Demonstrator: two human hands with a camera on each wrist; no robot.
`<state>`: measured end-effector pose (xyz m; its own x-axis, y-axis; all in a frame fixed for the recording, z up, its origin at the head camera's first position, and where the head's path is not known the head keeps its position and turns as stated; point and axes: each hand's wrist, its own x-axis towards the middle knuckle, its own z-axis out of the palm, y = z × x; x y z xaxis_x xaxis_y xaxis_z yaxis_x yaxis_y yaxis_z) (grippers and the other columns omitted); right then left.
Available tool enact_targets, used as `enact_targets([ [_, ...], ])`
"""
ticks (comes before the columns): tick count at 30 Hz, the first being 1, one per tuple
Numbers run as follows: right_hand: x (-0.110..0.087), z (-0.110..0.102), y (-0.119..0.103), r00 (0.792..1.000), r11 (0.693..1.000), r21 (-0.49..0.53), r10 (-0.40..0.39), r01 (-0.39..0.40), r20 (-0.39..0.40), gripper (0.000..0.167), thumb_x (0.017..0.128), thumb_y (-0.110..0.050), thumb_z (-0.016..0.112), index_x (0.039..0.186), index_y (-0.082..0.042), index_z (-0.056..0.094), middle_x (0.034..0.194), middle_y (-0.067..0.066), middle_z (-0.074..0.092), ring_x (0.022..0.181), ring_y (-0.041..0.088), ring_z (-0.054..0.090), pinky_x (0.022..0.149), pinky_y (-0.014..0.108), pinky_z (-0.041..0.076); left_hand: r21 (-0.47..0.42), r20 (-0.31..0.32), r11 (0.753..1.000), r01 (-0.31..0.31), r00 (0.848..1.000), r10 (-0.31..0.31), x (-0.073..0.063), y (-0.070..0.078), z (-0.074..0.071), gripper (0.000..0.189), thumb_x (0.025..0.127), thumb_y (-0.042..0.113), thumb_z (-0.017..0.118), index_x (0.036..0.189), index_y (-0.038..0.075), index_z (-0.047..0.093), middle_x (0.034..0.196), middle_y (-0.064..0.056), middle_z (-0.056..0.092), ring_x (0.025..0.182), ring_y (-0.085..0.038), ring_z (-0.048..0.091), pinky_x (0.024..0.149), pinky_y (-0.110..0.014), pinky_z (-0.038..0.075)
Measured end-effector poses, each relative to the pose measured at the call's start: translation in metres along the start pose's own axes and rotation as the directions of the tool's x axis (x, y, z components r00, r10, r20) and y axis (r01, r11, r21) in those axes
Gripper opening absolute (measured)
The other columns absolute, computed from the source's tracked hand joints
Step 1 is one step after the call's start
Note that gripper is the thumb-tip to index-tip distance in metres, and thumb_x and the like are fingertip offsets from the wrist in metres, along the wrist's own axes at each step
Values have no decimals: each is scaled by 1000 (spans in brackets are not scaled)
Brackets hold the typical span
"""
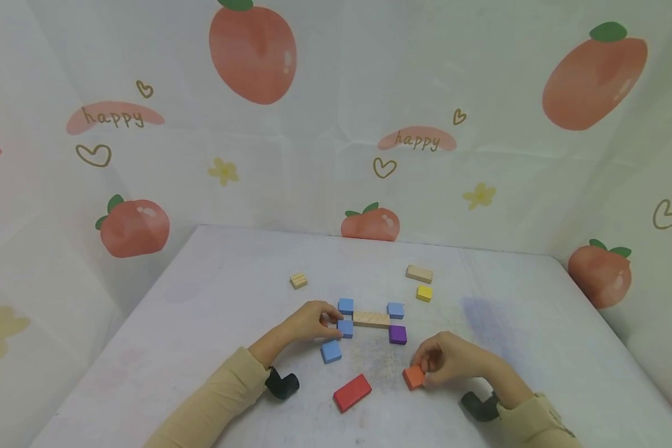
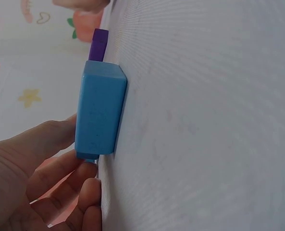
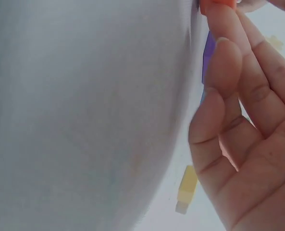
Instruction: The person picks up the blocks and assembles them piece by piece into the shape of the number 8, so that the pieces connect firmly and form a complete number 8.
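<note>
My left hand (image 1: pixel 313 322) pinches a blue block (image 1: pixel 345 329) between thumb and fingers at the left end of a flat wooden plank (image 1: pixel 371 320). A second blue block (image 1: pixel 345 305) sits just behind it. At the plank's right end are another blue block (image 1: pixel 395 310) and a purple block (image 1: pixel 397 335). One more blue block (image 1: pixel 331 352), large in the left wrist view, lies in front of the left hand and partly hides the pinched one there. My right hand (image 1: pixel 453 359) grips an orange block (image 1: pixel 413 377) on the table, nearer to me than the purple block.
A red rectangular block (image 1: pixel 352 393) lies at the front between the hands. Farther back are a small ridged wooden piece (image 1: pixel 298 280), a yellow block (image 1: pixel 424 293) and a wooden block (image 1: pixel 419 274). A fruit-printed curtain (image 1: pixel 336 180) stands behind the white table (image 1: pixel 229 274).
</note>
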<state>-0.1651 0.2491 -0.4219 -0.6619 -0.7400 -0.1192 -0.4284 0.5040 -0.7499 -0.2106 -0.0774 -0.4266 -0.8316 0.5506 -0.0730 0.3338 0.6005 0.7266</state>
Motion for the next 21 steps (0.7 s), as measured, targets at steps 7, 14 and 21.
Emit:
enact_targets([
  [7, 1, -1, -1, 997, 999, -38, -24, 21, -77, 20, 74, -15, 75, 93, -10, 70, 73, -2, 64, 68, -5, 51, 61, 18, 47, -15, -5, 1000, -2, 1000, 2, 0, -1, 1, 31, 80, 17, 73, 107, 4, 67, 97, -8, 66, 72, -8, 51, 62, -17, 42],
  [14, 5, -1, -5, 982, 993, -100, -78, 61, -174, 18, 75, -16, 76, 90, -9, 70, 70, -2, 63, 66, -3, 51, 57, 18, 45, -10, -6, 1000, -8, 1000, 8, 0, 0, 0, 31, 80, 17, 73, 107, 4, 67, 98, -8, 66, 73, -9, 50, 61, -18, 42],
  [21, 8, -1, -9, 973, 988, -153, -30, -6, -230, 18, 74, -17, 76, 89, -11, 70, 70, -8, 62, 65, -1, 51, 57, 18, 44, -7, -6, 1000, -8, 1000, 8, 0, -1, 0, 32, 80, 17, 73, 108, 4, 67, 98, -8, 66, 72, -8, 50, 60, -17, 42],
])
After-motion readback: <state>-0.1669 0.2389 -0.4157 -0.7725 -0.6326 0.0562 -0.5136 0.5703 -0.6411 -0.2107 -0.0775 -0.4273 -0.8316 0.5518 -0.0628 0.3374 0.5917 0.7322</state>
